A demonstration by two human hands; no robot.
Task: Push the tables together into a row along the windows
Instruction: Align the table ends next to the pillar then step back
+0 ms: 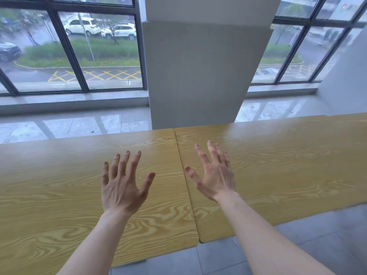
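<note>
Two light wood-grain tables stand end to end in front of me, parallel to the windows. The left table (49, 185) and the right table (288, 165) meet at a narrow seam near the middle of the view. My left hand (124, 183) hovers over the left table with fingers spread and nothing in it. My right hand (213, 173) hovers just right of the seam over the right table, fingers apart too. Whether either hand touches the tabletop I cannot tell.
A wide grey pillar (200, 76) rises just behind the seam. Dark-framed windows (75, 52) run along the far wall on both sides of it. Glossy floor tiles (75, 126) separate the tables from the window ledge. Grey floor (297, 245) lies at my near right.
</note>
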